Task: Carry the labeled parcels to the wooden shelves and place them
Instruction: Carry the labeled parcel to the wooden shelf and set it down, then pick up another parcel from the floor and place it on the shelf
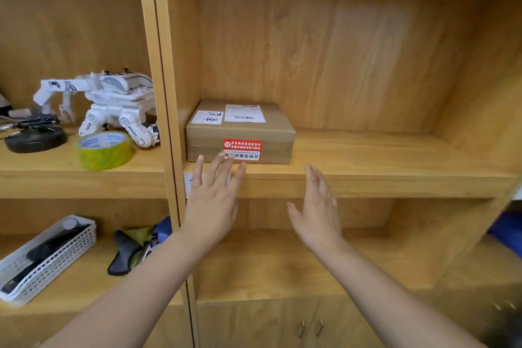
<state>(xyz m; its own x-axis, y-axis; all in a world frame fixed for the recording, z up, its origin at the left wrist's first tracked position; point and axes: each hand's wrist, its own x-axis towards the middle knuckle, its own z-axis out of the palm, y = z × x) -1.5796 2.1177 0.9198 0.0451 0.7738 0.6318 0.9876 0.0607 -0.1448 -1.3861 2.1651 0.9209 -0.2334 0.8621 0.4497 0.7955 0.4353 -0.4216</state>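
A brown cardboard parcel (240,135) with white labels on top and a red sticker on its front lies flat on the wooden shelf (381,175), pushed into the left back corner of the middle compartment. My left hand (211,200) is open with fingers spread, fingertips just in front of the parcel's red sticker. Below the shelf's front edge and a little right of the parcel, my right hand (317,212) is held open, palm turned left. Neither hand holds anything.
The left compartment holds a white toy robot (113,104), a yellow-green tape roll (103,150) and a black round object (35,137). Below are a white mesh basket (48,257) and dark cloths (130,246). Cabinet doors with handles (310,328) lie under the shelves. Something blue (505,232) shows at right.
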